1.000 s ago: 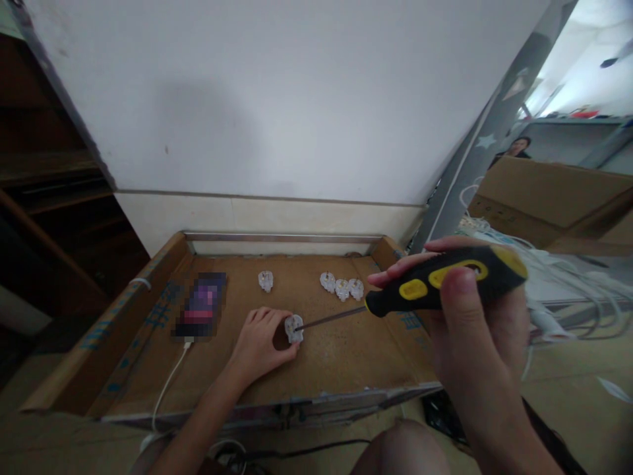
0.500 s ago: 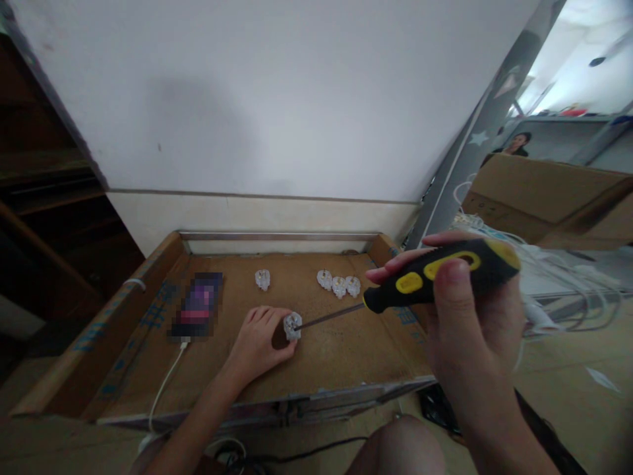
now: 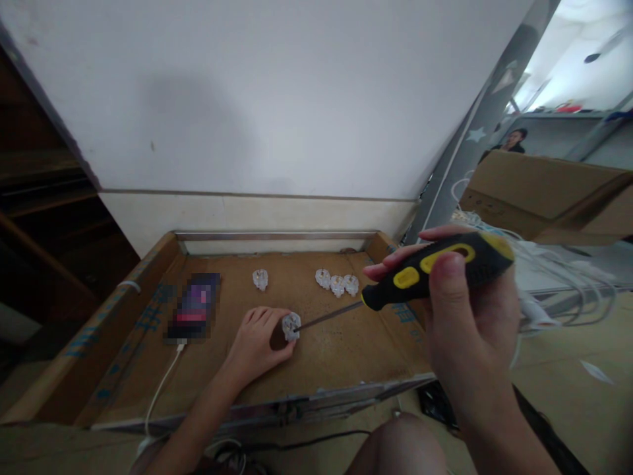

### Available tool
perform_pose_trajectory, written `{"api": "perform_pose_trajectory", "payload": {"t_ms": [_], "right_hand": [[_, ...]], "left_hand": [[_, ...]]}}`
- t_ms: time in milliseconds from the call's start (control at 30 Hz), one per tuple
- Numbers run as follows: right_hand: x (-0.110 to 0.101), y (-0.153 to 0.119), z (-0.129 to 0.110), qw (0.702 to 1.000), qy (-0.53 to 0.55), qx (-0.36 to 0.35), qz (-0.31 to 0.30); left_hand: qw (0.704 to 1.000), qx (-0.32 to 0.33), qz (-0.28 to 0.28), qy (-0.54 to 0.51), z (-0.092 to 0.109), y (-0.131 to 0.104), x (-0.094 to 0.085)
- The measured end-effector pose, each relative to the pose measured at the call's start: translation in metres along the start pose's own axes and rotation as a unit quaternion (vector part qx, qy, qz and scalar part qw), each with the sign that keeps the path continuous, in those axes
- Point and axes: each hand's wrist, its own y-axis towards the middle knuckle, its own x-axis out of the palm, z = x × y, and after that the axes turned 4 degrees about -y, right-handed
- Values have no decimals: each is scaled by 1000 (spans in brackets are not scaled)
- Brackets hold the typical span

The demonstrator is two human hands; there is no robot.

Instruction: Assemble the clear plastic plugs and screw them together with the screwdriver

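My left hand [image 3: 260, 340] rests on the cardboard, its thumb and fingers closed around a clear plastic plug [image 3: 291, 326] with metal parts in it. In my right hand [image 3: 459, 310] is a screwdriver [image 3: 440, 267] with a black and yellow handle, gripped with the thumb along the top. Its thin shaft slants down to the left, and the tip meets the held plug. Behind, one similar clear plug [image 3: 260, 279] lies alone. Several more clear plugs [image 3: 337, 285] sit in a cluster to the right of it.
A phone [image 3: 192, 307], pixelated, lies at the left with a white cable [image 3: 163, 382] plugged in. The cardboard work surface [image 3: 346, 356] has raised sides [image 3: 89, 349]. A wall stands behind. At the right are a cardboard box [image 3: 554, 191] and tangled white cables [image 3: 588, 290].
The whole view has shifted slightly. Both hands, the screwdriver and the held plug keep nearly the same positions relative to each other.
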Motion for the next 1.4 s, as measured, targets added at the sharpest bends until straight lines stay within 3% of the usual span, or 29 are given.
{"api": "perform_pose_trajectory", "payload": {"t_ms": [900, 1400], "right_hand": [[2, 2, 2, 999, 9, -32, 1], [6, 0, 5, 1000, 2, -27, 4]], "left_hand": [[1000, 1, 5, 1, 2, 0, -2], [1000, 8, -20, 8, 0, 1, -1]]}}
